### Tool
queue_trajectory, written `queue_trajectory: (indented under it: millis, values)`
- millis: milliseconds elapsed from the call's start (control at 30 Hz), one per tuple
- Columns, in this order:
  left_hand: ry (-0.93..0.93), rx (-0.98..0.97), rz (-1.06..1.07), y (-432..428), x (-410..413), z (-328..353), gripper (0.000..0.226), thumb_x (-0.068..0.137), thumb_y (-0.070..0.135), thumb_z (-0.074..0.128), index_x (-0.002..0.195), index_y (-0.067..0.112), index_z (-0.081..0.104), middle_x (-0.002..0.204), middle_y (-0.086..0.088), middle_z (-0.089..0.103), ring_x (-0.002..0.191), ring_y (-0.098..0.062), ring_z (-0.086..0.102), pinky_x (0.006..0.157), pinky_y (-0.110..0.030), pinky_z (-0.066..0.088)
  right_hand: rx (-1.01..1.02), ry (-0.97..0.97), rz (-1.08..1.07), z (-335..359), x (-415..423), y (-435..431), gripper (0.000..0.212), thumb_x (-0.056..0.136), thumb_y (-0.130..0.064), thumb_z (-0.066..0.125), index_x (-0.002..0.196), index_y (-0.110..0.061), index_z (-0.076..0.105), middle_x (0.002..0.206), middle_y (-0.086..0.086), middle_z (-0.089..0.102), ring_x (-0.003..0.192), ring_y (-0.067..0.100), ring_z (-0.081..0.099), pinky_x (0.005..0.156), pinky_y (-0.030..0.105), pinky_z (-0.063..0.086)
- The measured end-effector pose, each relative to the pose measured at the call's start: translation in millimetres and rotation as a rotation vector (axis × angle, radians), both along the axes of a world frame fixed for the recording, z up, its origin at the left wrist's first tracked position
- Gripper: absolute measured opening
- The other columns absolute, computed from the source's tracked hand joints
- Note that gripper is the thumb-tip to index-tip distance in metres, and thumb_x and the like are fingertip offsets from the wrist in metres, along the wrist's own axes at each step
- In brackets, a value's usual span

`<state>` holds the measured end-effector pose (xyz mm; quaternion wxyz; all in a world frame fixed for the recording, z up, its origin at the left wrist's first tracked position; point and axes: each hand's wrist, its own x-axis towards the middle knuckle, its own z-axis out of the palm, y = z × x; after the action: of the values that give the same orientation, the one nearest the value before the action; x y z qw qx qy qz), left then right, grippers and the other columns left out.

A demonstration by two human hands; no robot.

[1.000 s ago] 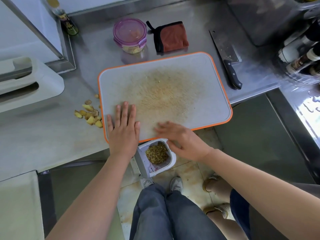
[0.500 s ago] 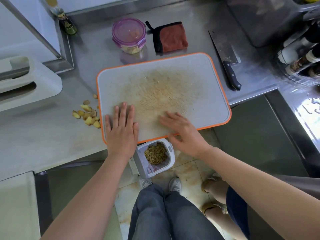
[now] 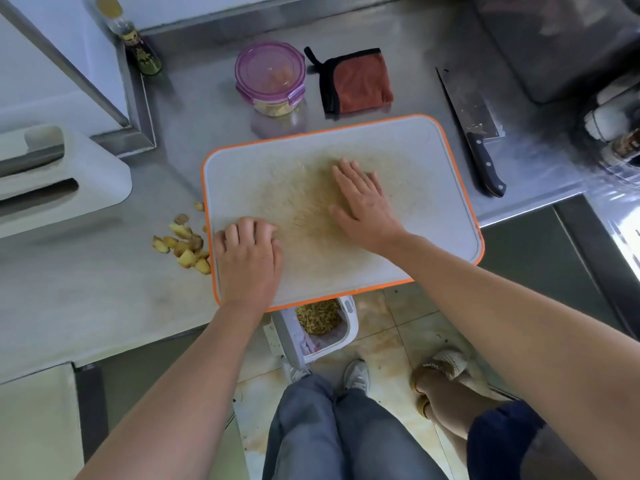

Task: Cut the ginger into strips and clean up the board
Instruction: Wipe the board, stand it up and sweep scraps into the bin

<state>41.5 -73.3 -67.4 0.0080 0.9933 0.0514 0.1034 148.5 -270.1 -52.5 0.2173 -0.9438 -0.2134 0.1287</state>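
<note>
A white cutting board with an orange rim (image 3: 450, 174) lies on the steel counter, its near edge jutting past the counter, its middle stained yellow-brown. My right hand (image 3: 363, 206) lies flat with straight fingers on the stained middle. Near the board's left front corner, my left hand (image 3: 247, 258) rests with its fingers curled under; nothing shows in it. Below the board's edge stands a small white bin (image 3: 343, 337) holding ginger strips (image 3: 317, 318). Ginger peel chunks (image 3: 183, 245) lie on the counter left of the board.
A cleaver (image 3: 472, 131) lies right of the board. Behind the board sit a purple-lidded container (image 3: 270, 76) and a folded red cloth (image 3: 358, 83). A bottle (image 3: 138, 46) stands far left. Bottles crowd the right edge. Another person's feet (image 3: 440, 372) stand on the floor.
My right hand slid from the board's near edge up to the stained middle. My left hand, flat before, has curled its fingers.
</note>
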Motion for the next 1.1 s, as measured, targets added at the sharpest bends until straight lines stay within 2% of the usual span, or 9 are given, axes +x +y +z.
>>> queue_trajectory:
  millis: [133, 200, 300, 367, 433, 533, 800, 967, 1100]
  values:
    - [-0.024, -0.055, 0.006, -1, -2, -1, 0.016, 0.091, 0.019, 0.047, 0.104, 0.018, 0.057, 0.102, -0.007, 0.052, 0.088, -0.027, 0.04, 0.085, -0.042, 0.036, 0.065, -0.037, 0.171, -2, -11, 5, 0.059, 0.095, -0.033, 0.041, 0.149, -0.011, 0.03, 0.158, 0.006, 0.022, 0.148, 0.021, 0.011, 0.12, 0.047, 0.0]
    - [-0.015, -0.076, 0.0, 0, -3, 0, 0.018, 0.09, 0.018, 0.047, 0.105, 0.018, 0.057, 0.106, -0.006, 0.052, 0.09, -0.027, 0.04, 0.086, -0.041, 0.035, 0.219, -0.041, 0.349, 0, -28, 0, 0.047, 0.093, -0.026, 0.043, 0.136, -0.009, 0.052, 0.144, 0.009, 0.047, 0.139, 0.022, 0.036, 0.119, 0.044, 0.019]
    - [0.012, -0.077, -0.001, 0, -3, 3, 0.024, 0.088, 0.019, 0.04, 0.106, 0.018, 0.056, 0.109, -0.005, 0.051, 0.091, -0.027, 0.041, 0.086, -0.041, 0.035, 0.425, -0.055, 0.204, 16, -31, -7, 0.034, 0.09, -0.019, 0.044, 0.109, -0.01, 0.07, 0.108, 0.005, 0.071, 0.103, 0.02, 0.065, 0.09, 0.04, 0.051]
    - [0.021, -0.091, 0.004, 0, -2, 5, 0.025, 0.088, 0.018, 0.039, 0.106, 0.019, 0.056, 0.11, -0.005, 0.051, 0.092, -0.027, 0.041, 0.086, -0.041, 0.036, 0.428, -0.051, 0.114, 20, -21, -5, 0.039, 0.089, -0.021, 0.041, 0.116, -0.01, 0.067, 0.115, 0.006, 0.068, 0.108, 0.02, 0.062, 0.094, 0.038, 0.048]
    - [0.026, -0.101, 0.005, -1, -3, 6, 0.026, 0.087, 0.017, 0.039, 0.107, 0.019, 0.056, 0.111, -0.004, 0.051, 0.092, -0.026, 0.041, 0.086, -0.041, 0.036, 0.298, -0.013, 0.184, 13, -14, -1, 0.049, 0.091, -0.025, 0.04, 0.135, -0.008, 0.052, 0.142, 0.01, 0.05, 0.135, 0.022, 0.041, 0.115, 0.04, 0.028]
    - [0.021, -0.119, -0.001, 0, -3, 5, 0.026, 0.087, 0.016, 0.04, 0.107, 0.019, 0.056, 0.113, -0.004, 0.051, 0.091, -0.027, 0.042, 0.085, -0.041, 0.036, 0.155, -0.014, 0.364, -4, -29, -4, 0.056, 0.094, -0.029, 0.04, 0.145, -0.006, 0.038, 0.154, 0.011, 0.03, 0.146, 0.024, 0.018, 0.12, 0.044, 0.005]
    - [0.042, -0.215, -0.051, 6, -5, 11, 0.036, 0.088, 0.017, 0.036, 0.114, 0.02, 0.06, 0.12, 0.001, 0.055, 0.099, -0.026, 0.047, 0.089, -0.041, 0.037, 0.323, 0.054, 0.484, 18, -105, -42, 0.04, 0.09, -0.012, 0.047, 0.127, -0.005, 0.06, 0.133, 0.009, 0.058, 0.127, 0.021, 0.051, 0.104, 0.037, 0.043]
    - [0.171, -0.276, -0.142, 8, -28, 7, 0.051, 0.097, 0.023, 0.026, 0.143, 0.014, 0.044, 0.153, -0.005, 0.037, 0.137, -0.029, 0.034, 0.113, -0.046, 0.029, 0.167, -0.037, 0.197, 14, -92, -46, 0.054, 0.093, -0.024, 0.037, 0.143, -0.006, 0.04, 0.153, 0.011, 0.032, 0.145, 0.022, 0.024, 0.119, 0.041, 0.017]
    - [0.28, -0.299, -0.108, 4, -30, 9, 0.052, 0.101, 0.026, 0.024, 0.152, 0.016, 0.029, 0.161, -0.003, 0.017, 0.149, -0.025, 0.012, 0.121, -0.046, 0.012, 0.162, 0.057, 0.434, 13, -120, -45, 0.048, 0.097, -0.027, 0.04, 0.142, -0.01, 0.045, 0.152, 0.008, 0.036, 0.144, 0.019, 0.025, 0.12, 0.039, 0.018]
